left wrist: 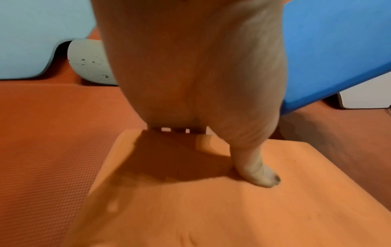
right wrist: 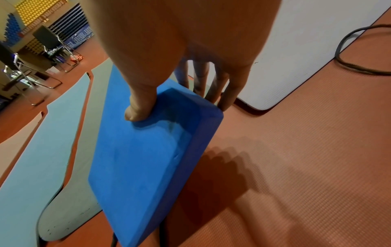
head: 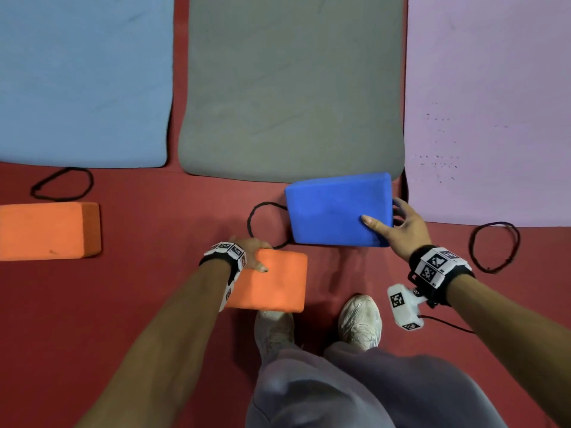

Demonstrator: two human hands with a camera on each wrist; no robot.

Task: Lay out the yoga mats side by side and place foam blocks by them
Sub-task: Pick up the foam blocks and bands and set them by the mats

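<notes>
Three mats lie side by side on the red floor: a blue mat (head: pixel 83 78), a grey mat (head: pixel 293 88) and a lilac mat (head: pixel 491 103). My right hand (head: pixel 394 223) grips a blue foam block (head: pixel 336 208) by its right end, thumb on top, fingers behind; the block (right wrist: pixel 143 158) hangs tilted just below the grey mat's near edge. My left hand (head: pixel 251 254) holds an orange foam block (head: pixel 272 282) at its far left corner, thumb pressed on its top face (left wrist: pixel 211 200). A second orange block (head: pixel 46 231) lies on the floor below the blue mat.
Three black cord loops lie on the floor: below the blue mat (head: pixel 63 184), beside the blue block (head: pixel 265 223), and at the right (head: pixel 494 247). My two shoes (head: pixel 358 322) stand just behind the blocks. Chairs and equipment (right wrist: pixel 42 55) stand far off.
</notes>
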